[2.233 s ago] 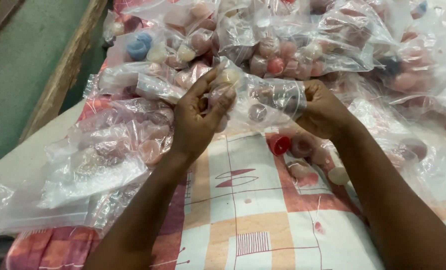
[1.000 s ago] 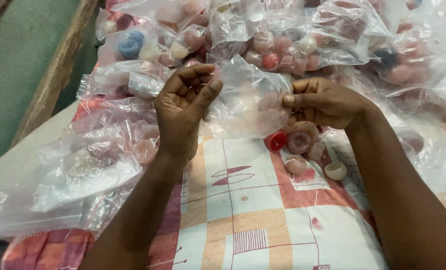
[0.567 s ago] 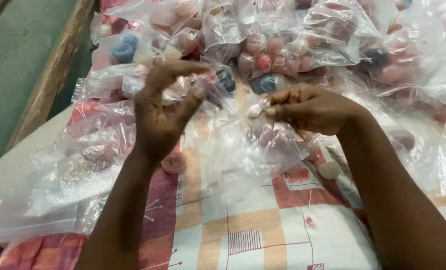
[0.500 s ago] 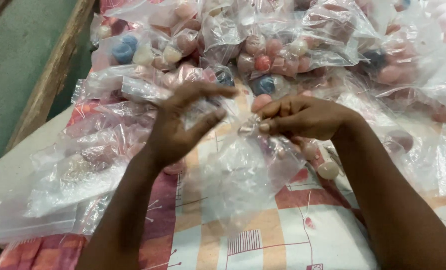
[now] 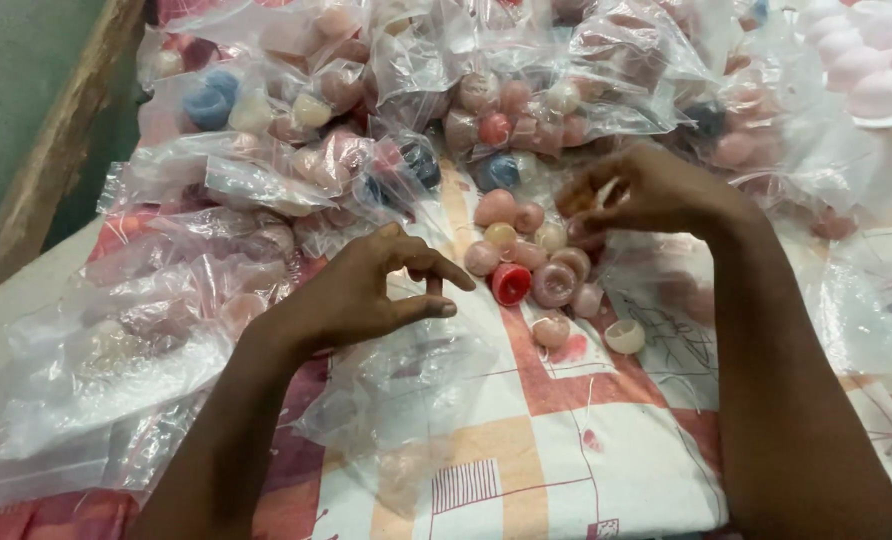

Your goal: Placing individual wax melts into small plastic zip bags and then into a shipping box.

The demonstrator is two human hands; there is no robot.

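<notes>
So the loose little caps (image 5: 531, 270) sit in a cluster on the patterned cloth (image 5: 566, 440), pinks and creams mostly, with one red cap (image 5: 511, 284) in the middle and a cream one (image 5: 624, 336) a bit off to the side. Our right hand (image 5: 646, 190) hovers just above the far edge of the cluster, fingertips pinched close together, though we can't tell if there's a cap in that grip. Our left hand (image 5: 366, 290) is half curled with nothing in it, resting on an empty clear bag (image 5: 406, 400) near the cluster. Looks to us like the picking-up-and-bagging step; next we'd need that bag's mouth held open. Filled bags of caps (image 5: 486, 110) are piled all around.
</notes>
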